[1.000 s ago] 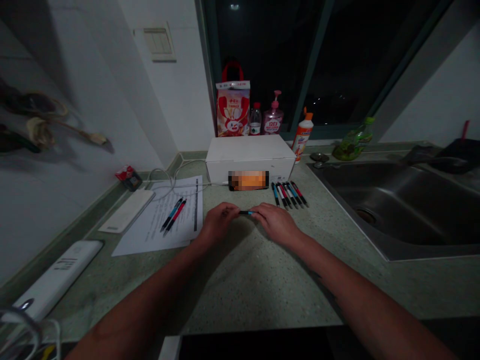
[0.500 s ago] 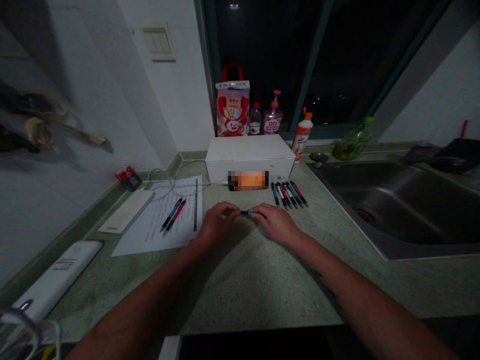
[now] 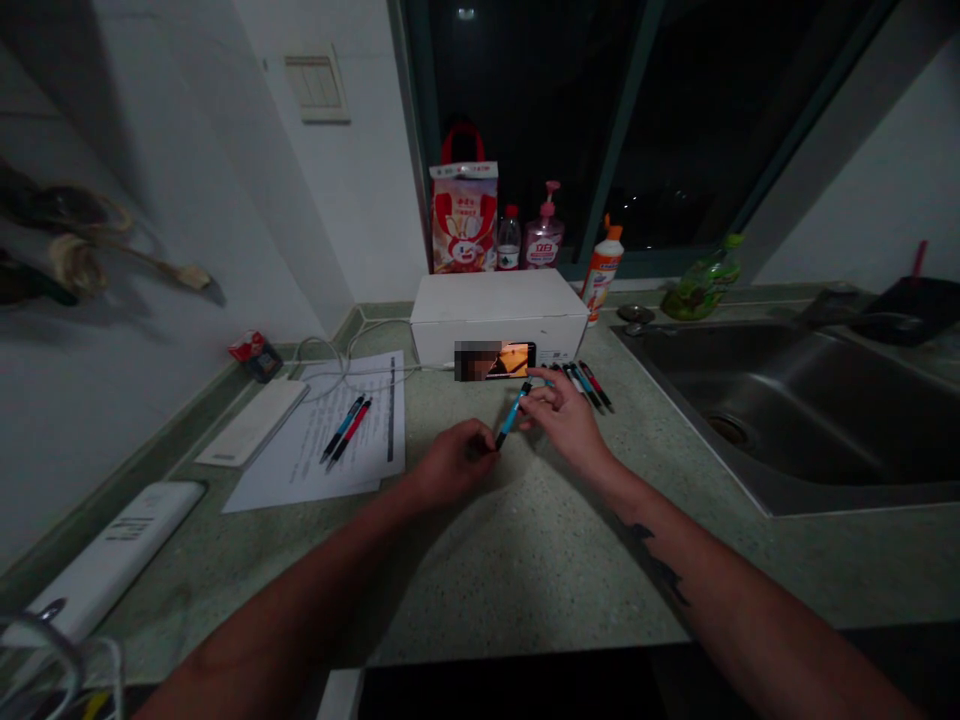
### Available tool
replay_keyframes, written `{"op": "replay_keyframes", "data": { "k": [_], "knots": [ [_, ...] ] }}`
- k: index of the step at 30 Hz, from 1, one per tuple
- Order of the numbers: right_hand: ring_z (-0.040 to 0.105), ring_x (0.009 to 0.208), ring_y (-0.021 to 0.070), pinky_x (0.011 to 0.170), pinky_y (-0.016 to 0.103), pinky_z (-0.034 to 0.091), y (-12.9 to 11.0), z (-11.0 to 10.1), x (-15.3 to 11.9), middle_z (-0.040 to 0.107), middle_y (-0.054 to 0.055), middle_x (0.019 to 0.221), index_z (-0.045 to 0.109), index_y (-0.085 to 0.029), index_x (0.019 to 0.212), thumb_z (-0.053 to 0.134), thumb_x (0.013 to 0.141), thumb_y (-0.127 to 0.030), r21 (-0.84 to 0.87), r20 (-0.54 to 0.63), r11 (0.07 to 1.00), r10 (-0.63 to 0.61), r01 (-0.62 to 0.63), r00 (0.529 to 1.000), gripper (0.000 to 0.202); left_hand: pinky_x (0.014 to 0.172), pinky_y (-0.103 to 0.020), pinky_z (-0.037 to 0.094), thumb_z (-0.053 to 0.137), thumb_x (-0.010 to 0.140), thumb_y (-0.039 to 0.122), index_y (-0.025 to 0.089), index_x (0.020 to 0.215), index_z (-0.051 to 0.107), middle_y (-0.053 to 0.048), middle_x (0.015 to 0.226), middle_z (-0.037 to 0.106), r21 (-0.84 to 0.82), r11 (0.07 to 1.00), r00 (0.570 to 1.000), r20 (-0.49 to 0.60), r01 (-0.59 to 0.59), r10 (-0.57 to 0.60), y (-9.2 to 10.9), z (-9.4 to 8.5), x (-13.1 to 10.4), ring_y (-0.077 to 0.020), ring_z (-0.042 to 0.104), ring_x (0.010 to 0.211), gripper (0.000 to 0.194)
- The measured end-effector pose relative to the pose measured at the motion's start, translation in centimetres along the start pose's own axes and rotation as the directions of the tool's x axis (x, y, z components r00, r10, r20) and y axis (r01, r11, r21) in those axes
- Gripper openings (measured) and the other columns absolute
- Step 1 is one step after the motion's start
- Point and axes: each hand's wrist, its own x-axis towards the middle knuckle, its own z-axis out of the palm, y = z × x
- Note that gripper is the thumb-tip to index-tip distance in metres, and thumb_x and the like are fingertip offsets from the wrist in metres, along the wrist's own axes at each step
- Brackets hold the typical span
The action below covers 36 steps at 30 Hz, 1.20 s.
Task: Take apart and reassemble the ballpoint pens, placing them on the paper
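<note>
A blue pen (image 3: pixel 513 416) with black ends stands tilted over the counter, its upper end leaning right. My left hand (image 3: pixel 459 455) is closed, pinching the pen's lower end. At the upper end is my right hand (image 3: pixel 564 412), with its curled fingers against the pen and its index finger stretched out above. Just behind the right hand, several pens (image 3: pixel 589 385) lie side by side, partly hidden by it. A phone (image 3: pixel 517 360) with a lit screen leans against a white box (image 3: pixel 499 297).
On the left, a blue pen (image 3: pixel 343 428) and a red pen (image 3: pixel 351 434) lie on printed paper (image 3: pixel 300 480), near a white power bank (image 3: pixel 253 422) and a power strip (image 3: pixel 112 545). A steel sink (image 3: pixel 840 400) is at right. Bottles, including an orange-capped one (image 3: pixel 604 270), stand behind.
The blue pen has swung from lying level between both hands to a steep tilt. My right hand has moved up and away, its index finger now extended; my left hand is slightly lower and further right.
</note>
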Motion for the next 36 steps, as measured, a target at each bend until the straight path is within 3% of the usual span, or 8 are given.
{"op": "replay_keyframes", "data": {
  "k": [7,12,20,26,36],
  "knots": [
    [0.070,0.069,0.0165,0.054,0.028,0.059,0.1,0.3,-0.2,0.064,-0.005,0.075,0.058,-0.026,0.107,0.078,0.075,-0.046,-0.013,0.015,1.000,0.006,-0.006,1.000,0.043,0.070,-0.029,0.049,0.062,0.080,0.019,0.019,0.082,0.060,-0.002,0.080,0.066,0.012,1.000,0.999,0.028,0.029,-0.029,-0.3,0.3,-0.2,-0.0161,0.061,0.073,0.002],
    [0.070,0.068,0.0165,0.053,0.028,0.059,0.2,0.2,-0.3,0.066,-0.004,0.077,0.059,-0.026,0.112,0.079,0.076,-0.044,0.010,0.017,1.000,-0.003,0.003,1.000,0.045,0.073,-0.029,0.049,0.062,0.081,0.019,0.019,0.083,0.060,-0.002,0.083,0.066,0.046,0.998,0.998,0.052,0.043,-0.046,-0.2,0.2,-0.3,-0.0157,0.060,0.075,0.003],
    [0.069,0.067,0.0164,0.053,0.027,0.058,0.8,0.3,-0.3,0.066,-0.004,0.073,0.061,-0.024,0.105,0.079,0.076,-0.042,-0.002,0.039,1.000,0.023,-0.023,0.999,0.038,0.071,-0.029,0.048,0.061,0.078,0.019,0.019,0.084,0.060,-0.002,0.082,0.065,0.072,0.996,0.995,0.089,0.045,-0.052,-0.7,0.5,-0.4,-0.0161,0.059,0.075,0.006],
    [0.068,0.065,0.0156,0.054,0.028,0.058,0.8,0.6,-0.5,0.066,-0.004,0.077,0.056,-0.025,0.130,0.076,0.077,-0.041,-0.013,0.081,0.998,0.055,-0.055,0.995,0.059,0.071,-0.029,0.047,0.061,0.079,0.020,0.018,0.085,0.059,-0.002,0.083,0.064,0.018,0.999,0.996,0.079,0.037,-0.039,-0.3,0.6,-0.5,-0.0158,0.058,0.075,0.006],
    [0.065,0.062,0.0153,0.055,0.028,0.054,1.1,0.9,-0.7,0.065,-0.005,0.075,0.041,-0.025,0.147,0.079,0.074,-0.040,0.008,0.129,0.990,0.141,-0.144,0.982,0.084,0.076,-0.031,0.048,0.063,0.084,0.029,0.019,0.088,0.059,-0.002,0.085,0.066,-0.114,0.993,0.999,0.050,0.025,-0.019,-0.5,0.2,0.0,-0.0163,0.060,0.078,0.011]
  ]
}}
